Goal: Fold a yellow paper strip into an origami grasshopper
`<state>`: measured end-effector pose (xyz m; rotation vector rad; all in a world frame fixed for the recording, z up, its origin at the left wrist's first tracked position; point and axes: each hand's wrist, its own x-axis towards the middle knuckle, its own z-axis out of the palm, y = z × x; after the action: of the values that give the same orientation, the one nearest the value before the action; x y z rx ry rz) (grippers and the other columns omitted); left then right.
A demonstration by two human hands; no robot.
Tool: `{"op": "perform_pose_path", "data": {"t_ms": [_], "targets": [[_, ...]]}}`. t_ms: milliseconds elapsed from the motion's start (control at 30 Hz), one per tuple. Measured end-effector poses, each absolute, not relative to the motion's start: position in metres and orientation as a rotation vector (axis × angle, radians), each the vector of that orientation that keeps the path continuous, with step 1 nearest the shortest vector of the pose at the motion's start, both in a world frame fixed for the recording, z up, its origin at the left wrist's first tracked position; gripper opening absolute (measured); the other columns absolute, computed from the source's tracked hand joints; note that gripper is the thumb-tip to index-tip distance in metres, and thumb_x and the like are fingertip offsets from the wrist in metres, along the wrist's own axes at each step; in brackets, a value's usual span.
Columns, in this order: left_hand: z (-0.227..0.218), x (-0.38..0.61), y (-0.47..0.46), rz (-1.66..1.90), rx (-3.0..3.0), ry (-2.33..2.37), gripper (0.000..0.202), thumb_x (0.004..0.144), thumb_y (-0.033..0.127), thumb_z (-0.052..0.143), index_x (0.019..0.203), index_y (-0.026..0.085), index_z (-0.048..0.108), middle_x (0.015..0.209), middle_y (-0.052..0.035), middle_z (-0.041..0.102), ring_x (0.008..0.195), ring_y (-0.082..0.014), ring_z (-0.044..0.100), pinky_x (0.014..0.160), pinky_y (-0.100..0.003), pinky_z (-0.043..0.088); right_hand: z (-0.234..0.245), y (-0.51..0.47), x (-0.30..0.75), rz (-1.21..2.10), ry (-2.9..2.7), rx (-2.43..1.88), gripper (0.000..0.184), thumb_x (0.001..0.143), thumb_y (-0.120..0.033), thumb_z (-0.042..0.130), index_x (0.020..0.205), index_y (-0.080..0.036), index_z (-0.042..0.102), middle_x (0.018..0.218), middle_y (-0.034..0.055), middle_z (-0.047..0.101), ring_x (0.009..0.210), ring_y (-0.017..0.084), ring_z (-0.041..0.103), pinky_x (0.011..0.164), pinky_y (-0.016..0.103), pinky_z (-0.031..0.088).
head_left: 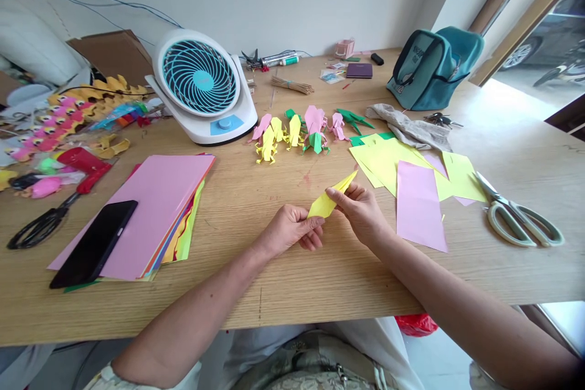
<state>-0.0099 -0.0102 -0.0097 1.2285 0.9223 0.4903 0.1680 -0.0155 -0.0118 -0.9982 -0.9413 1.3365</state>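
Observation:
A folded piece of yellow paper (pixel 325 205), narrowing to a point at its upper right end, is held just above the table between both hands. My left hand (pixel 292 228) pinches its lower left end with thumb and fingers. Higher up, my right hand (pixel 359 207) grips the narrow part, thumb on top. Beyond the hands stand several small folded paper figures in yellow (pixel 267 147), pink (pixel 314 119) and green (pixel 316 142). To the right lie yellow paper sheets (pixel 384 161) and a pink paper piece (pixel 418 204).
Scissors (pixel 516 213) lie at the right. On the left, a phone (pixel 95 244) rests on a stack of coloured paper (pixel 155 195), with a white and blue fan (pixel 201 82) behind it. A teal bag (pixel 434 70) stands at the back right, near a grey cloth (pixel 406 125).

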Motion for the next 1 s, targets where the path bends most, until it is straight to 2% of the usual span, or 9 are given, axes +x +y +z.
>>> {"op": "perform_pose_path", "data": {"t_ms": [167,233,367,500,633,833,1000], "targets": [[-0.007,-0.011,-0.012,0.530,1.432,1.009,0.060,0.077,0.068,0.066,0.054,0.013,0.059,0.037,0.0007,0.054,0.030,-0.0053,0.044,0.035,-0.017,0.034,-0.010,-0.015,0.168,1.335,-0.933,-0.990,0.033,0.066,-0.049,0.084,0.070,-0.020,0.068,0.070,0.0006,0.068,0.062,0.014,0.057,0.064,0.029,0.047],[-0.007,-0.009,-0.013,0.542,1.411,0.981,0.060,0.077,0.069,0.064,0.058,0.013,0.061,0.042,-0.0011,0.058,0.034,-0.0062,0.049,0.038,-0.017,0.037,-0.011,-0.014,0.169,1.313,-0.947,-1.002,0.034,0.066,-0.050,0.084,0.070,-0.020,0.067,0.069,0.0005,0.067,0.062,0.014,0.056,0.063,0.029,0.046],[-0.006,-0.007,-0.014,0.528,1.262,0.872,0.061,0.072,0.072,0.067,0.079,0.011,0.068,0.072,-0.0109,0.075,0.052,-0.0121,0.065,0.044,-0.019,0.047,-0.012,-0.012,0.174,1.246,-0.947,-1.026,0.033,0.067,-0.049,0.083,0.072,-0.021,0.068,0.070,0.0001,0.066,0.065,0.014,0.056,0.065,0.029,0.046],[-0.005,-0.008,-0.013,0.487,1.187,0.832,0.060,0.069,0.067,0.073,0.090,0.011,0.070,0.092,-0.0161,0.078,0.062,-0.0146,0.070,0.046,-0.019,0.049,-0.009,-0.012,0.177,1.234,-0.934,-1.007,0.030,0.068,-0.046,0.084,0.078,-0.022,0.069,0.075,0.0002,0.067,0.067,0.014,0.057,0.067,0.029,0.048],[-0.006,-0.010,-0.011,0.470,1.161,0.884,0.056,0.071,0.064,0.074,0.090,0.011,0.071,0.094,-0.0165,0.077,0.057,-0.0136,0.069,0.042,-0.017,0.045,-0.004,-0.013,0.175,1.238,-0.927,-0.997,0.032,0.066,-0.046,0.085,0.081,-0.023,0.070,0.078,0.0010,0.069,0.071,0.016,0.060,0.069,0.031,0.050],[-0.009,-0.010,-0.011,0.474,1.221,0.922,0.059,0.069,0.068,0.072,0.081,0.010,0.071,0.084,-0.0152,0.077,0.051,-0.0135,0.068,0.038,-0.016,0.040,-0.003,-0.010,0.181,1.183,-0.914,-0.999,0.030,0.067,-0.046,0.085,0.078,-0.023,0.069,0.076,0.0002,0.069,0.070,0.015,0.059,0.068,0.029,0.049],[-0.009,-0.009,-0.013,0.413,1.327,0.856,0.060,0.075,0.067,0.067,0.092,0.010,0.072,0.095,-0.0162,0.076,0.057,-0.0141,0.070,0.040,-0.017,0.044,0.002,-0.007,0.191,1.158,-0.803,-0.982,0.030,0.067,-0.043,0.086,0.077,-0.023,0.066,0.076,-0.0007,0.067,0.071,0.013,0.059,0.069,0.027,0.050]]}}
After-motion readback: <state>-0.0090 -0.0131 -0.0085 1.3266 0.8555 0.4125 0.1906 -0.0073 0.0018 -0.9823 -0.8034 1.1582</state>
